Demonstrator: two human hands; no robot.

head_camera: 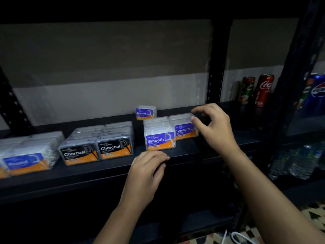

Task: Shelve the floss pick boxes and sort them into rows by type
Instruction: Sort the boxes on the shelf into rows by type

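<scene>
With both hands spread and empty, the right hand (213,124) beside the right Smooth box (184,126) might knock it askew.

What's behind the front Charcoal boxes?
Behind the two black-labelled Charcoal floss pick boxes more clear plastic boxes line up toward the grey back wall. Only their tops show; their labels are hidden, so their type cannot be told.

Both bare forearms are reaching forward; the left hand (148,166) is hanging low with fingers loosely curled, the right hand (213,126) is hovering higher, fingers spread and bent
</scene>
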